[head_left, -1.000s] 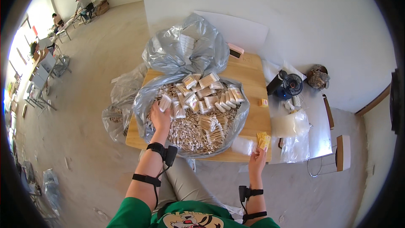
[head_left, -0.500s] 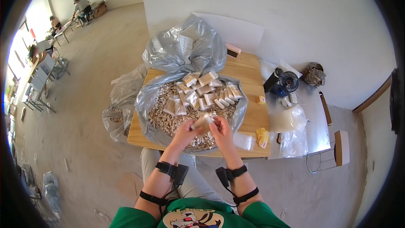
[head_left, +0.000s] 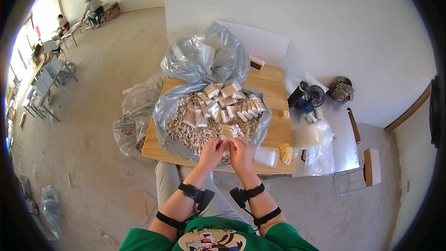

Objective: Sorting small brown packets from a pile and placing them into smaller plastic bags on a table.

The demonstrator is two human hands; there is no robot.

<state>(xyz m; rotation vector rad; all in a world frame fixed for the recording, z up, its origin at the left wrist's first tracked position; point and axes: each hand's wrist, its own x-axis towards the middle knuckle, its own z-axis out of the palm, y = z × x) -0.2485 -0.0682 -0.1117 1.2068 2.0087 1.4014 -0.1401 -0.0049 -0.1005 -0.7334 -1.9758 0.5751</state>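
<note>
Swabs (head_left: 182, 131) lie heaped in the grey bag (head_left: 163, 111) on the table (head_left: 277, 95). Left hand (head_left: 212, 153) and right hand (head_left: 241, 152) meet over its near side; I cannot tell what either grip holds. Light, even pinching should spare the sticks.

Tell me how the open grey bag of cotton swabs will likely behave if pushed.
The open grey bag would probably crumple; its wall looks thin and creased. The loose cotton swabs might shift, being heaped unbound. The packets on top could slide, lying at odd angles.
</note>
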